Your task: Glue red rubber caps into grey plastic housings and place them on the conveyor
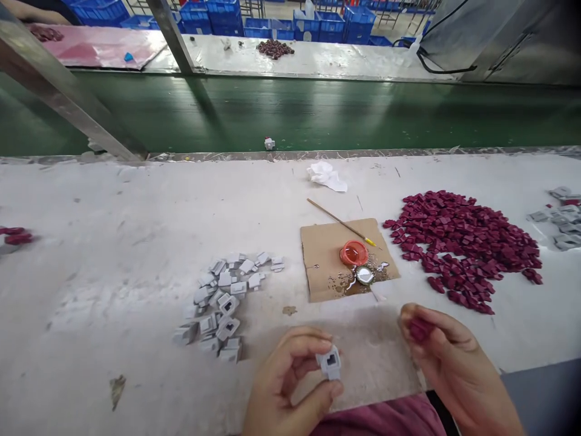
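Note:
Between the thumb and fingers of my left hand (290, 381) is a small grey plastic housing (330, 362), its dark square opening turned up toward me. My right hand (454, 363) pinches a small maroon plastic piece (420, 330), partly covered by the fingers. Left of my left hand lies a loose heap of similar grey housings (226, 303). Beyond my right hand spreads a large pile of maroon pieces (467, 242). A cardboard sheet (322, 248) in front of me bears an orange-red cap of liquid (354, 253), a bottle cap (364, 275) and a thin stick (338, 219).
A green conveyor belt (318, 109) runs behind the table (113, 242), with one small grey part (269, 143) on it. Crumpled white tissue (327, 175) lies near the belt. A metal post (68, 91) slants at the left. More grey parts (565, 221) sit at far right.

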The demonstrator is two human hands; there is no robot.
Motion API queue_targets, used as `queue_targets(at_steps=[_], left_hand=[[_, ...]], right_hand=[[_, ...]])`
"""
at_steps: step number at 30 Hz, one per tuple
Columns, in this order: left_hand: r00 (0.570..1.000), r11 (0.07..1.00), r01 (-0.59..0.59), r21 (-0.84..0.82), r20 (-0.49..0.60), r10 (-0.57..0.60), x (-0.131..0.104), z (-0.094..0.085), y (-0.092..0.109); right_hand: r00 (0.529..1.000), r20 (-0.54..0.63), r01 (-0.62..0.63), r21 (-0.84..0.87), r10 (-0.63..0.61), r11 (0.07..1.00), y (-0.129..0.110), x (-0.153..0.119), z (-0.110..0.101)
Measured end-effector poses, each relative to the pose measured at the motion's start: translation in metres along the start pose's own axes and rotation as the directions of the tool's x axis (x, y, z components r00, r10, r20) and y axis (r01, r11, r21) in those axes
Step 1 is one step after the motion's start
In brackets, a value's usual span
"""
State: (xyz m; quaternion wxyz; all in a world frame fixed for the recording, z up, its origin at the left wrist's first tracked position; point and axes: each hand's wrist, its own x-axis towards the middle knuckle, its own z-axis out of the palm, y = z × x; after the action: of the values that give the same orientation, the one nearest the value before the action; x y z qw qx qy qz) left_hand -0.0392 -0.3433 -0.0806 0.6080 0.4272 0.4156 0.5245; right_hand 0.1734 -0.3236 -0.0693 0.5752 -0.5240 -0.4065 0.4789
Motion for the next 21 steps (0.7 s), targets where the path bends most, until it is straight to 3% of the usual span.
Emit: queue_targets(at_steps=[3,5,7,9,11,17,21], left_hand=[[0.996,0.974,-0.088,0.208,-0.01,0.092,0.001,-0.005,0.0],[0.992,0.935,-0.121,0.332,0.004,0.127,0.0,-0.009,-0.002],[0.986,0.873,-0.157,0.461,0.026,0.164,0.0,-0.011,-0.004],[0.974,0.791,-0.213,0.574,0.06,0.219,0.0,-0.012,-0.007],[0.956,0.715,-0.278,0.641,0.113,0.271,0.001,-0.013,-0.01],[0.887,0.565,-0.459,0.685,0.321,0.331,0.007,-0.022,-0.013],[0.899,0.572,-0.437,0.694,0.31,0.31,0.008,-0.023,-0.014]], right_hand=[[0.988,-0.044,0.13,-0.294,-0.149,0.947,-0.001,0.008,0.001],[0.952,0.0,0.262,-0.521,-0.307,0.813,-0.002,0.016,0.001],[0.872,0.151,0.438,-0.666,-0.466,0.603,-0.003,0.027,0.001],[0.765,0.331,0.594,-0.694,-0.552,0.407,-0.004,0.036,0.002],[0.699,0.432,0.667,-0.681,-0.57,0.302,-0.003,0.043,0.003],[0.663,0.513,0.708,-0.667,-0.545,0.234,0.002,0.047,0.003],[0.652,0.549,0.725,-0.654,-0.523,0.218,0.005,0.047,0.001]])
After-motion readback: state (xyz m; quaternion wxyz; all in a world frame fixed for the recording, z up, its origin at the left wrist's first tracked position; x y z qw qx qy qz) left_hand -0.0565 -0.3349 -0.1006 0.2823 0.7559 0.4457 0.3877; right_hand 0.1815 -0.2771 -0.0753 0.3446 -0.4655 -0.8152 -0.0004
